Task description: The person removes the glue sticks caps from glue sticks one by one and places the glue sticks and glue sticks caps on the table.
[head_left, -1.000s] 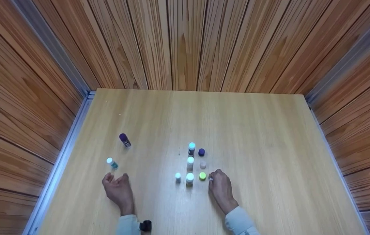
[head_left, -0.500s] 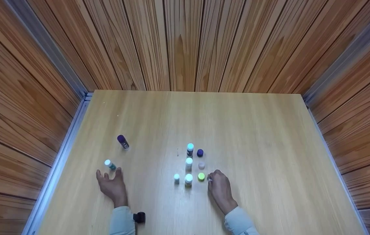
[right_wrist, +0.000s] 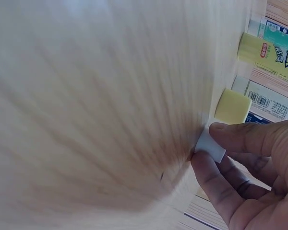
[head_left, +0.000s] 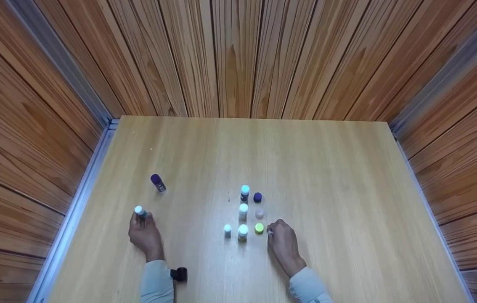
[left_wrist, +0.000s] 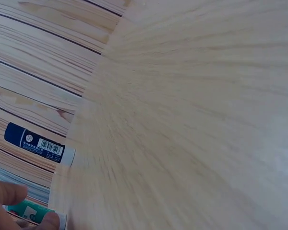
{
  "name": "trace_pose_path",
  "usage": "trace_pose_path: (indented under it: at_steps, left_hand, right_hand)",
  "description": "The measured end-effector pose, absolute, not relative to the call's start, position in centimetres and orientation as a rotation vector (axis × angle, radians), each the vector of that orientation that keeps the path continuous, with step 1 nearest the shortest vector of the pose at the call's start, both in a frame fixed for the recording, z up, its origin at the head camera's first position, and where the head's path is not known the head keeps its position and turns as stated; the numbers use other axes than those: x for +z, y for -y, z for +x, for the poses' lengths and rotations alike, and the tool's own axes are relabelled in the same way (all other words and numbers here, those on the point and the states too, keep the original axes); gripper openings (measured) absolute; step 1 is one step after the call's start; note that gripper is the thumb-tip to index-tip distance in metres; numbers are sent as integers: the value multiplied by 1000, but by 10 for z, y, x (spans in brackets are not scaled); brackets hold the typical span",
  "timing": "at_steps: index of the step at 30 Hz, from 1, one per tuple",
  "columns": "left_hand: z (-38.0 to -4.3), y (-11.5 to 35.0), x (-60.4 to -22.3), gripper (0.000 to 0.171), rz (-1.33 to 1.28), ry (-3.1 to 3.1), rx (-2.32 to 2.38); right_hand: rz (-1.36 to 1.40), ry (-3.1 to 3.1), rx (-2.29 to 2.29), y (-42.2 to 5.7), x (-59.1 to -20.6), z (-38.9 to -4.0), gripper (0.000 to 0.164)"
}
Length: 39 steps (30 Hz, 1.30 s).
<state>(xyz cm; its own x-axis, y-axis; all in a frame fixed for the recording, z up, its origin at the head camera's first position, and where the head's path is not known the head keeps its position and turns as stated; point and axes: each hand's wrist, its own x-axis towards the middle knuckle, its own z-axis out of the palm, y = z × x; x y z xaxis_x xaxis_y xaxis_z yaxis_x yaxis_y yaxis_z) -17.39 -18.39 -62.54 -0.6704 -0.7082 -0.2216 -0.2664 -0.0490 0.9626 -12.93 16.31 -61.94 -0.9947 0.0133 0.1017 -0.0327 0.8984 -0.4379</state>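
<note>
**Both hands pinching small things on the wooden table**

Pinching a small white plastic cap (right_wrist: 210,143) between thumb and fingers, the right hand (head_left: 282,244) rests at 4 o'clock of the yellow-green round cap (head_left: 259,227). Left hand (head_left: 144,233) grips the teal glue stick with white cap (head_left: 140,210), at 9 o'clock of the standing sticks on the light wooden table (head_left: 327,189).

Six glue sticks (head_left: 243,210) stood or lay on the bench (head_left: 327,189), alongside four loose caps (head_left: 259,228) and two hands (head_left: 282,244).

Upright glue sticks (head_left: 243,209) crowd the middle between both hands, while the table (head_left: 327,168) beyond lies open.
</note>
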Motion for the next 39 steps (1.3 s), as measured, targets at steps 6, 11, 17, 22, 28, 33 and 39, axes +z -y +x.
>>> trace_pose_path:
  at_steps: [6, 11, 17, 22, 28, 33, 39]
  left_hand:
    - [-176, 186, -627, 43, 1031, 1913, -1738]
    - [-176, 188, -629, 34, 1006, 1915, -1674]
    - [-175, 189, -630, 29, 978, 1921, -1636]
    - [-173, 188, -630, 26, 980, 1913, -1657]
    - [-166, 179, -628, 21, 944, 1859, -1694]
    - [-160, 170, -626, 22, 933, 1904, -1698]
    - [-154, 157, -626, 24, 862, 2022, -1715]
  right_hand:
    - [39, 2927, 663, -163, -621, -128, 13]
    - [34, 2931, 664, -162, -622, -127, 13]
    - [30, 2935, 652, -162, -622, -126, 14]
    - [12, 2938, 656, -161, -621, -126, 14]
    - [10, 2948, 661, -162, -620, -127, 15]
    - [26, 2940, 654, -163, -621, -127, 14]
    - [46, 2939, 656, -164, -622, -126, 13]
